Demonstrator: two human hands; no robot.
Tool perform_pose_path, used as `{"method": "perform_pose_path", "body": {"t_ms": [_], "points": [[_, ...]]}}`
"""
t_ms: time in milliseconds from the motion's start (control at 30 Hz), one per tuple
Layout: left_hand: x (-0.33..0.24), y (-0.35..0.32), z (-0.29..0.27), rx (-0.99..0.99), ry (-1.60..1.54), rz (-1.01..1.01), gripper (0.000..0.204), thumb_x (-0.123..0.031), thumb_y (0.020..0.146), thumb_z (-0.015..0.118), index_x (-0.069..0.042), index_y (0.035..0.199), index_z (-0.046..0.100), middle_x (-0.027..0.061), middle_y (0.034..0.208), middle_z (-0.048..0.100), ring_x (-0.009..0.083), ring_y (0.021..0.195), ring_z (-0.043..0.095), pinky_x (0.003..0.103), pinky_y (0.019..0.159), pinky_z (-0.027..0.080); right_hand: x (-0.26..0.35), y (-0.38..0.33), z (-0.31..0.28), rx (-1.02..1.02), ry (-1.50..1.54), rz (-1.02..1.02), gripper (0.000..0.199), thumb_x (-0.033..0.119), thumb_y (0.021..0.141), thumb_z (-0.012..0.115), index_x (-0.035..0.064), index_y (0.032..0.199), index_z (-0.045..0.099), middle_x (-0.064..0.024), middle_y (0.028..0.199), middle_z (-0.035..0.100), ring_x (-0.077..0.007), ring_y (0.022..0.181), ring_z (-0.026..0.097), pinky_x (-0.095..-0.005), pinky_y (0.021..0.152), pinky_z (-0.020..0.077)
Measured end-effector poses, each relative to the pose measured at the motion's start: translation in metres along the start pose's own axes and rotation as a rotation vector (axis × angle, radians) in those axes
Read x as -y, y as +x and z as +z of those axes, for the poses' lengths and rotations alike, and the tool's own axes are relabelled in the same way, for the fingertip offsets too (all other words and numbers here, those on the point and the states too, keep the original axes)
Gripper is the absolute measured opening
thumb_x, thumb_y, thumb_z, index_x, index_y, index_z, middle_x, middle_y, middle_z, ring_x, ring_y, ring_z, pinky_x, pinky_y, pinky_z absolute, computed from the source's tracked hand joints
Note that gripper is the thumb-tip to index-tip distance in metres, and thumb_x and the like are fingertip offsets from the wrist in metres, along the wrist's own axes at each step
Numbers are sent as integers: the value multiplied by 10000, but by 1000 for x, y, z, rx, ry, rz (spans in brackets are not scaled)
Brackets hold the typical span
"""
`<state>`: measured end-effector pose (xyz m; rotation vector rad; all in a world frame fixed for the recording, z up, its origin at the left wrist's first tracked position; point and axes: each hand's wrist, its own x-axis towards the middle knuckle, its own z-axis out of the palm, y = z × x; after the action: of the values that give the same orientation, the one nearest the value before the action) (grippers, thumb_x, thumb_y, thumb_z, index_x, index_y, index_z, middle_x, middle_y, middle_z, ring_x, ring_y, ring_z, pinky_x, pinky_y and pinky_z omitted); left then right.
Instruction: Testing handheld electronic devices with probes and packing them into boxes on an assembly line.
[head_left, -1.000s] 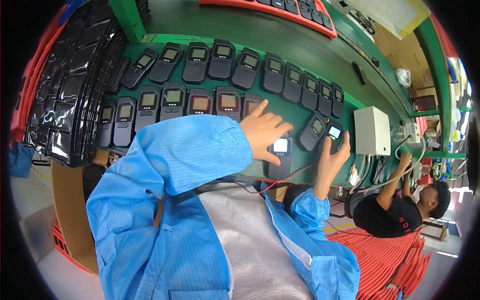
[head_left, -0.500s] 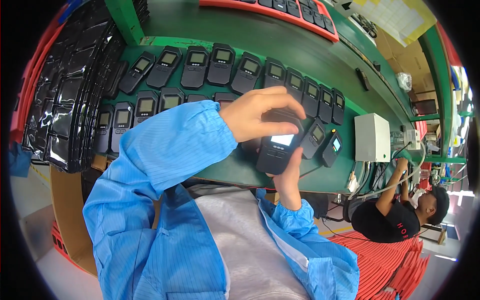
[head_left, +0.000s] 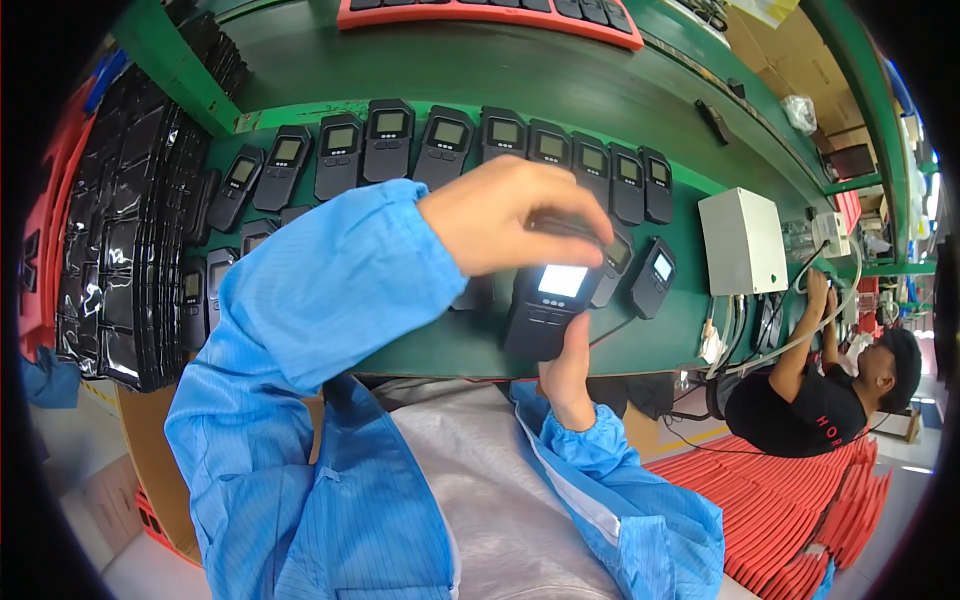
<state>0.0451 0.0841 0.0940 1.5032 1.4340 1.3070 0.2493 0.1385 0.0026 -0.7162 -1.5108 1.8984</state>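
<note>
A dark grey handheld electronic device (head_left: 535, 332) with a brightly lit screen and small buttons is held between both hands above the table's near edge. My left hand (head_left: 515, 215) curls over its upper end, thumb and fingers around the top, partly hiding it. From below, my right hand (head_left: 570, 370) supports its lower right side with the thumb along the edge; its other fingers are hidden behind. A similar device (head_left: 654, 278) with a lit screen lies to the right, beside a thin cable. Rows of matching devices (head_left: 388, 142) lie beyond, some covered by my left forearm.
Stacked black plastic trays (head_left: 125, 240) stand at the left. A white box (head_left: 745, 240) with cables is on the green table (head_left: 430, 347) at right. Beyond sits a red tray (head_left: 490, 14) of devices. A co-worker (head_left: 800, 400) works at far right, near stacked red trays (head_left: 750, 510).
The view has shifted, and the held device sits slightly lower, still in both hands. On the right-hand device, the coloured display has turned white and the orange light at its top no longer shows.
</note>
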Motion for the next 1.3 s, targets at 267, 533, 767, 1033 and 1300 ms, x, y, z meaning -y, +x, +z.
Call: {"method": "perform_pose_path", "body": {"t_ms": [267, 533, 767, 1033, 1300], "points": [[40, -14, 24, -245, -690, -227, 729, -215, 846, 758, -132, 1449, 357, 146, 1198, 596, 211, 1087, 594, 357, 947, 462, 12, 17, -20, 616, 421, 417, 692, 557, 891, 645, -13, 1258, 506, -12, 804, 565, -72, 598, 443, -242, 536, 336], [22, -35, 38, -227, -202, -232, 971, -104, 744, 827, -150, 1495, 213, 87, 1168, 502, 163, 1007, 542, 315, 884, 466, -2, 7, 14, 312, 121, 102, 449, -77, 841, 706, -46, 1261, 551, -118, 1094, 678, -110, 937, 642, -215, 839, 516], [12, -12, 27, -297, 44, -133, 971, -115, 689, 856, -158, 1470, 281, 106, 1128, 515, 201, 1002, 553, 344, 899, 468, 2, 20, 15, 0, -66, 135, 424, -68, 868, 678, -72, 1274, 553, -110, 1059, 683, -104, 926, 637, -216, 823, 516], [80, 70, -90, -545, 895, 25, 817, -337, 788, 760, -113, 1461, 355, 185, 1357, 515, 383, 1191, 549, 420, 994, 461, -1, 13, 13, 197, -212, 68, 424, -6, 864, 696, -3, 1278, 605, 83, 765, 512, 9, 633, 373, -151, 564, 291], [194, 78, -136, -579, 1455, -533, 698, -415, 921, 600, -192, 1514, 306, 186, 1414, 475, 349, 1232, 540, 420, 1017, 460, -4, 16, 15, 250, -264, 10, 415, 30, 847, 721, 16, 1252, 629, 110, 679, 368, -2, 596, 278, -180, 536, 211]]}}
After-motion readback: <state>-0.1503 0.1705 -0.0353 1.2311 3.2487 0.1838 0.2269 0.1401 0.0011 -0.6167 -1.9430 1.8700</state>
